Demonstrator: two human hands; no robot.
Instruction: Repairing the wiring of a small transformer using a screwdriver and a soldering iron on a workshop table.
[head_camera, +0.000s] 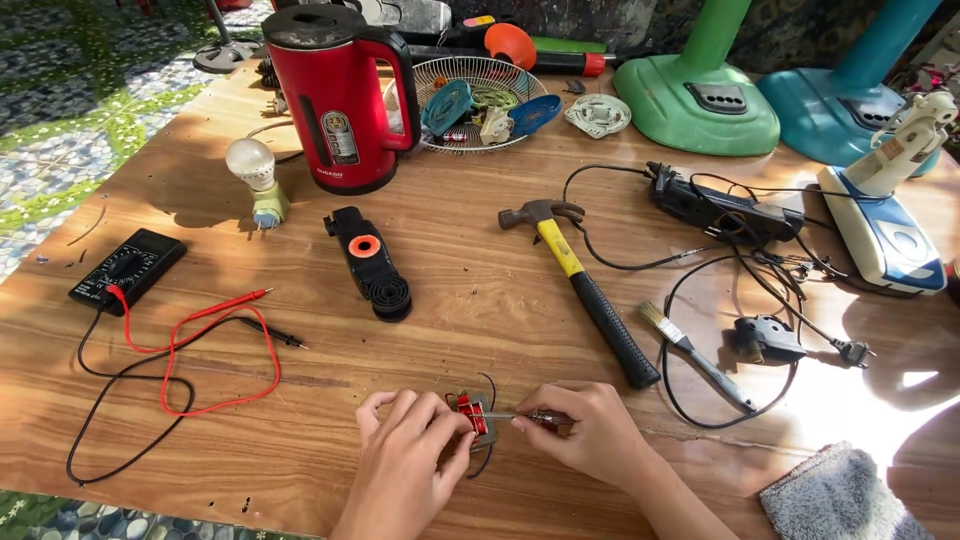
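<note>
Head view: both hands low centre on the wooden tabletop (480, 290). Left hand (405, 455) has its fingers closed around a small red-and-grey switch part (474, 414) with thin dark wires curling off it, pinning it against the tabletop. Right hand (590, 430) is closed on a small screwdriver (520, 415), held flat, tip touching the switch part from the right.

Just above the right hand: hammer (585, 290), yellow neck and black grip, lying diagonally. Right of it a paintbrush (695, 355) inside a loop of black cable, next to a black plug piece (765, 338). Grey cloth (835, 495) at the lower right edge.

Left side: black multimeter (127, 268) with red and black probe leads (215, 350) spread loose, well apart from the hands. Above centre: black part with an orange ring (368, 262), light bulb in a socket (253, 175), red kettle (335, 95), wire basket (478, 100) of small parts. Green fan base (695, 100) and teal fan base (840, 110) at the far edge.
</note>
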